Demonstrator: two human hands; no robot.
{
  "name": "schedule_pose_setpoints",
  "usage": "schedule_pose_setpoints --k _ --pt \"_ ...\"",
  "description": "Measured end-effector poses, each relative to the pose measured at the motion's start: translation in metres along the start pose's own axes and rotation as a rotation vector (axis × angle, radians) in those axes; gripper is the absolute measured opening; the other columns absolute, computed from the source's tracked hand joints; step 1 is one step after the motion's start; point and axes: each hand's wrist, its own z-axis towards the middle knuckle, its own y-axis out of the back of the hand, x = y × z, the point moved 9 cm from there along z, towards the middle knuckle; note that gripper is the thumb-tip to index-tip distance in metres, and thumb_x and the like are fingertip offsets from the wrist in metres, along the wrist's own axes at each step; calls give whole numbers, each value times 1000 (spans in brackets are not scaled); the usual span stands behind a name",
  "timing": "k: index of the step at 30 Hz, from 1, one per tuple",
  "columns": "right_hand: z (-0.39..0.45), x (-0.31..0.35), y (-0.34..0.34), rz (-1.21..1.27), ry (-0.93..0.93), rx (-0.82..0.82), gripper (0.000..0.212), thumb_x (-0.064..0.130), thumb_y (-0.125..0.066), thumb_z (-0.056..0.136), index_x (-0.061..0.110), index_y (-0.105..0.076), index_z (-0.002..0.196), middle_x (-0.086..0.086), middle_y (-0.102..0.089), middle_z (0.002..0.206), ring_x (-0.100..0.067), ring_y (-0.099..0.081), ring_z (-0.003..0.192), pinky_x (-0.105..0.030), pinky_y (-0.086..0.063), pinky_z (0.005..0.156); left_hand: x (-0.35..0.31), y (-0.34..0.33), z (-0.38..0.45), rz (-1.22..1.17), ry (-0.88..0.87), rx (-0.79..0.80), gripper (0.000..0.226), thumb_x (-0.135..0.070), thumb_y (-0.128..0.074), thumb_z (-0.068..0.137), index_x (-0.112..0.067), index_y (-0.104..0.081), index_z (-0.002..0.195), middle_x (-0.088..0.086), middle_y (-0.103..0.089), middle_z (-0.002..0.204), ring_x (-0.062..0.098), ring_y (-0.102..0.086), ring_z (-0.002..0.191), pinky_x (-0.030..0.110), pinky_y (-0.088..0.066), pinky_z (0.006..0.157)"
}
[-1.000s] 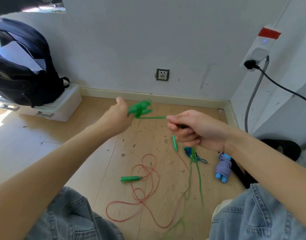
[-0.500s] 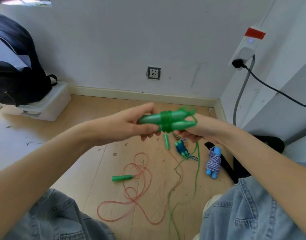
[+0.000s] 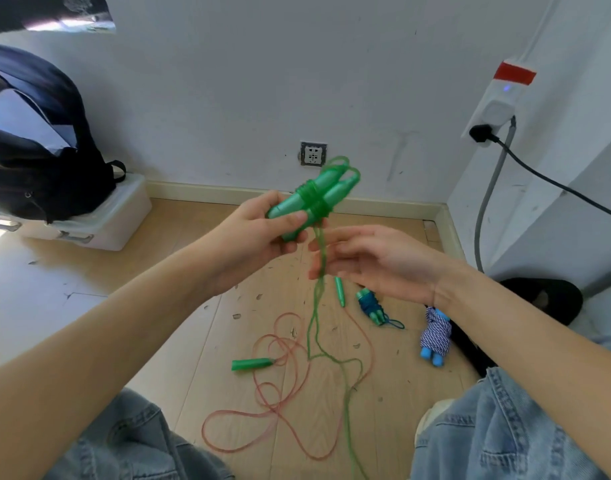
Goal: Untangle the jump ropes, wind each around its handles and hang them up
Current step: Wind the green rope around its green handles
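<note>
Nearest, denim knees at the bottom corners; person seated over the floor [image 3: 72,306].

Pink rope [image 3: 279,410] lies loose at lower centre, its green handles [image 3: 250,364] well apart: not yet wound, probably next.

Green rope [image 3: 316,306] trails from the floor up through frame centre. Slack left long so it can feed the winding.

Right hand [image 3: 376,261], centre right: palm turned inward, fingers [image 3: 326,252] straight and apart, the rope passing across them. Guiding, not gripping, by the look of it.

Left hand [image 3: 259,233], centre: fingers and thumb clamped round the paired handles [image 3: 311,202], tilted up to the right so turns stack around their middle. Several turns are on.

Two wound bundles, teal [image 3: 369,304] and blue-white [image 3: 435,336], lie right of centre, set aside, not hung.

Farthest: backpack [image 3: 37,140] on a white box, upper left; wall socket [image 3: 312,154] centre.
</note>
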Motion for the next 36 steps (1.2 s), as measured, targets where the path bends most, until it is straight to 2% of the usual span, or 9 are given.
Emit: schedule_pose_setpoints --k 4,7,10,16,20,25,28,32,36 --pt "4 -3 -1 -193 -33 -105 18 18 -49 94 6 -60 85 8 -36 53 -7 -33 44 -17 -39 44 5 34 7 27 5 -235 15 -8 -52 91 -8 -53 106 6 -61 98 9 -59 71 16 -49 58" --pt "2 -21 -11 -298 -183 -14 32 28 -45 97 11 -55 71 8 -28 49 -7 -22 40 -17 -24 36 7 74 11 214 23 -471 17 -10 -51 92 -6 -49 109 5 -62 89 10 -56 70 22 -48 62" --pt "-3 -16 -11 -194 -204 46 40 32 -41 97 17 -49 61 7 -25 48 -7 -18 39 -18 -17 35 8 106 9 795 130 -583 15 -14 -50 93 -5 -42 101 11 -60 90 17 -53 68 28 -45 57" --pt "-7 17 22 -26 -38 -177 39 28 -40 98 19 -41 59 10 -21 45 -5 -14 37 -20 -9 36 73 32 -2 1475 338 113 22 -12 -46 95 -4 -41 115 6 -59 95 14 -57 76 21 -49 60" --pt "-13 14 52 -217 -68 -436 39 26 -42 97 18 -40 59 12 -24 39 -6 -16 36 -18 -12 35 82 -37 -42 1055 404 626 7 -11 -48 94 -16 -45 90 1 -64 93 3 -55 69 13 -46 60" --pt "-14 7 57 -940 -189 -481 41 29 -49 94 14 -53 55 5 -41 46 -8 -31 35 -18 -27 40 29 -65 -70 540 335 859 8 -13 -51 91 -20 -54 94 -3 -65 90 4 -55 72 18 -46 66" --pt "-10 -18 38 -994 -309 -279 39 16 -47 94 8 -52 56 3 -42 47 -7 -35 34 -17 -28 37 9 -45 -44 250 250 568 25 -13 -53 86 -6 -53 110 2 -67 87 7 -58 72 16 -48 62" --pt "-9 -37 18 -693 -364 -93 50 36 -43 96 19 -40 49 10 -28 36 -9 -19 33 -16 -19 37 14 8 -14 117 207 55 15 -4 -48 91 -5 -53 106 9 -66 89 8 -58 65 17 -51 59" --pt "-9 -44 -3 -488 -391 97 53 44 -34 98 20 -41 51 9 -28 41 -7 -19 36 -15 -19 35 24 21 -4 69 176 -124 4 -5 -50 92 -7 -51 95 10 -61 90 10 -59 66 15 -52 57"
